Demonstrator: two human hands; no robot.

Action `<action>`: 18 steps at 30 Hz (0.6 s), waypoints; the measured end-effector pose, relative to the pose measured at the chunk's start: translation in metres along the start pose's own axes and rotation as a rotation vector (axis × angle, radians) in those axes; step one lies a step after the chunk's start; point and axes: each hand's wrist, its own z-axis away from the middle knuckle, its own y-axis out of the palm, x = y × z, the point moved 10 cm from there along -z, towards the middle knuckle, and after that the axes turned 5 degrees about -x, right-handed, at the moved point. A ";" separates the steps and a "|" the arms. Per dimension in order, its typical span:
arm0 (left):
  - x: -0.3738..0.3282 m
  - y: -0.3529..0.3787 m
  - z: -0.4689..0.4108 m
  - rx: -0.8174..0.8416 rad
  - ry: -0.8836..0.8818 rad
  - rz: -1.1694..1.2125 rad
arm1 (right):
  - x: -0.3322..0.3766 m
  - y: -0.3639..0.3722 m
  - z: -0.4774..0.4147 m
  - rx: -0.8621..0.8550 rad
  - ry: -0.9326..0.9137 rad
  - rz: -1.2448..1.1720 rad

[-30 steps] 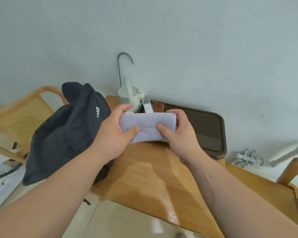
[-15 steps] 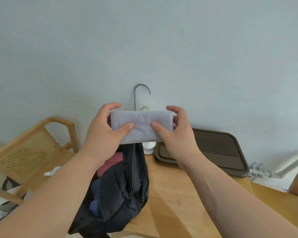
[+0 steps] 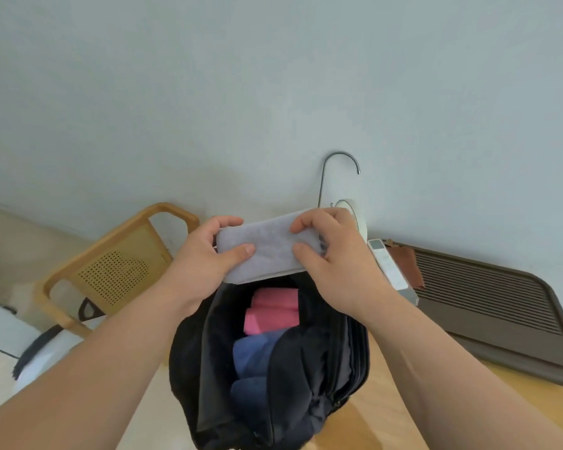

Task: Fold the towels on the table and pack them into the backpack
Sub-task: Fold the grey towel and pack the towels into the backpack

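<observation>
The pale lavender folded terry towel (image 3: 267,254), a flat rectangular pad with a fine nap, is held in the air just above the mouth of the black fabric backpack (image 3: 309,378). The left hand (image 3: 205,264) pinches its left end, thumb on the near face and fingers (image 3: 228,222) curled over the top edge. The right hand (image 3: 335,264) pinches the right end the same way. The backpack stands open on the light wooden surface (image 3: 381,414); inside lie a folded pink towel (image 3: 272,310) and rolled dark blue towels (image 3: 254,355). Behind are a white round kettle (image 3: 355,216), a white slim remote-shaped device (image 3: 387,267), a brown slatted tray (image 3: 488,306) and a perforated wooden chair (image 3: 117,271). No writing is legible.
</observation>
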 end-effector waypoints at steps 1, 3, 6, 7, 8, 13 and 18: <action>0.012 0.000 -0.008 0.049 -0.033 0.020 | -0.001 0.008 -0.002 0.004 0.008 0.038; 0.036 0.006 -0.022 0.198 -0.107 0.088 | -0.003 0.021 -0.007 0.004 0.039 0.105; 0.064 0.014 -0.041 0.426 -0.133 0.069 | -0.004 0.042 -0.010 -0.008 0.116 0.224; 0.070 0.016 -0.048 0.495 -0.117 0.029 | -0.004 0.051 -0.011 -0.024 0.150 0.272; 0.077 0.017 -0.055 0.550 -0.093 -0.017 | -0.004 0.060 -0.011 -0.048 0.187 0.320; 0.095 0.024 -0.076 0.720 0.328 -0.478 | -0.011 0.097 0.001 -0.131 0.405 0.560; 0.119 0.021 -0.064 0.815 0.785 -1.024 | -0.031 0.114 0.030 -0.112 0.592 0.765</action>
